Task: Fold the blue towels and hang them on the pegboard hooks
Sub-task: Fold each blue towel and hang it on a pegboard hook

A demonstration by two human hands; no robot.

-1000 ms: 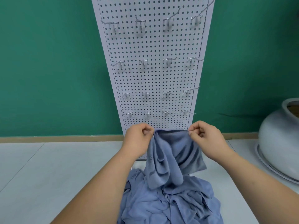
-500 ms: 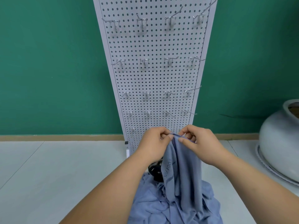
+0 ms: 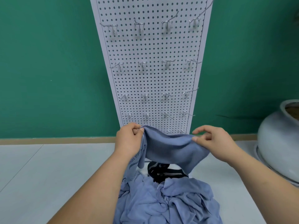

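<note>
1. Head view, grip. The left hand [image 3: 127,141] was seen pinching one end of a towel's [image 3: 171,151] top edge between thumb and curled fingers. The right hand [image 3: 213,143] was seen pinching the other end with the thumb against the lower fingers, the index finger lifted free of the cloth.
2. Head view, towel. The towel was held in the air above the pile [image 3: 169,201] of blue towels, which lay crumpled on the pale surface [image 3: 48,167]. The held edge ran left to right between the hands and sagged in the middle. The rest hung down in loose folds, with a narrow tail under the left hand. It was judged opened out but not yet folded.
3. Head view, key relation. The pegboard [image 3: 152,81] stood just behind the held edge, and the hooks [image 3: 166,96] lay above and beyond both grips. The long axis of the towel was parallel to the hook rows. Both hands were judged about equally near the board, so either could lead a lift.
4. Head view, holders. Every hook in view was bare. A pot [image 3: 278,143] stood at the right, well apart from the towel; its contents could not be told.
5. Head view, other. A dark striped object [image 3: 163,172] was noted between pile and board; its nature could not be told.
</note>
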